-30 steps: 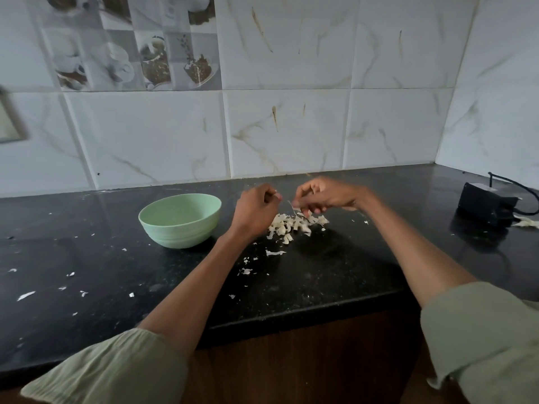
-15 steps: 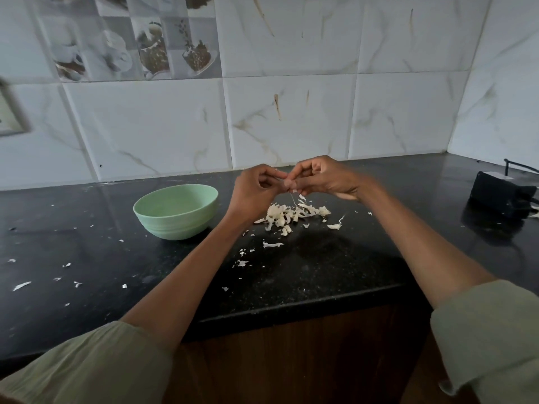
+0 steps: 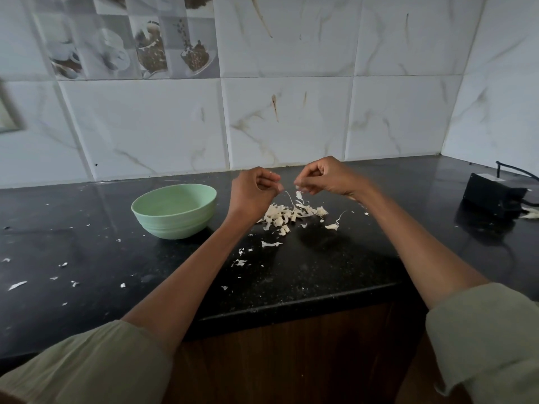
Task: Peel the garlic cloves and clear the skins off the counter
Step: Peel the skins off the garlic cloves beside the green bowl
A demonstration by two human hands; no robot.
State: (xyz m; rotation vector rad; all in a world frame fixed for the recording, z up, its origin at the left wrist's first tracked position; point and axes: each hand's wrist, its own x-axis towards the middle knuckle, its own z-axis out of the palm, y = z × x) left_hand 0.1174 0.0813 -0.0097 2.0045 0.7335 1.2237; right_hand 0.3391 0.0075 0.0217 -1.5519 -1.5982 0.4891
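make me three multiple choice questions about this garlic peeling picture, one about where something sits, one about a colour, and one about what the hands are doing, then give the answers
1. Where does the bowl stand relative to the pile of skins?
A. To its left on the counter
B. To its right, by the black box
C. On top of the pile

2. What colour is the bowl?
A. Red
B. Pale green
C. Black

3. What are the two hands doing?
A. Lying flat on the counter
B. Lifting the bowl
C. Raised above the pile, fingers curled, a strip of skin hanging from the right hand

Answers:
1 A, the bowl sits left of the left hand, and the pile is right of it.
2 B, its wall and inside are a light mint green.
3 C, both hands are off the counter with fingertips pinched, and the skin dangles below the right one.
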